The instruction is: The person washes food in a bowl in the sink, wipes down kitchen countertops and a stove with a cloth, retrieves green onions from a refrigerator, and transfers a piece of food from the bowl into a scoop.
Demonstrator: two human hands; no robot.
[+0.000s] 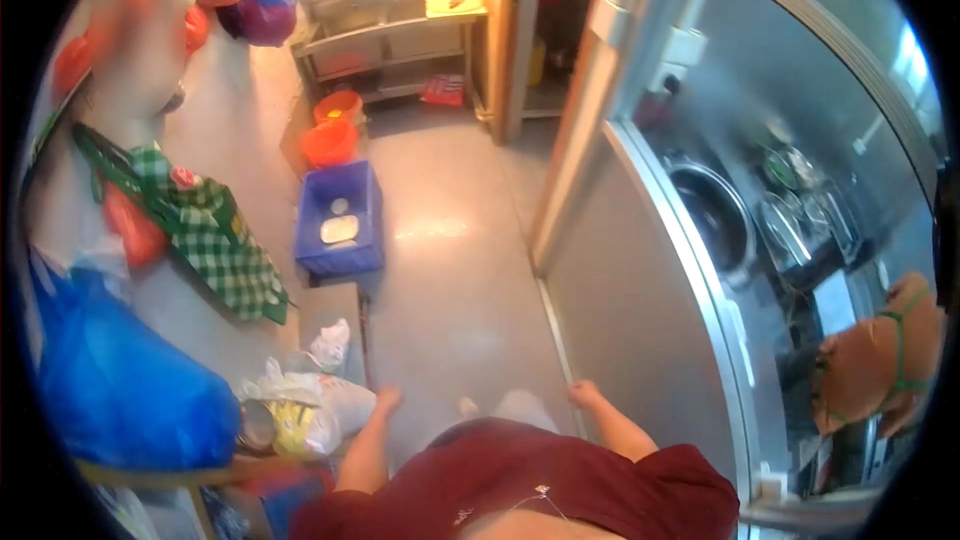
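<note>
My left hand (387, 400) hangs low with its fingers loosely curled, and I see nothing in it. Close by on its left is a white plastic bag (345, 405) with yellow packaging beside it. On the other side, my right hand (582, 394) is also curled and bare, near the grey lower panel (630, 310) of a glazed partition. Neither hand visibly grips anything. Between them lies the grey floor (450, 310). Finer finger detail is too small and blurred to make out.
A blue crate (342, 255) holding a pale container and orange buckets (330, 143) line the left wall. A green checked apron (215, 225) and big blue bag (130, 370) hang there. Ahead stands a metal sink bench (390, 35). Behind the glass is a person (870, 355) by a large pot (708, 218).
</note>
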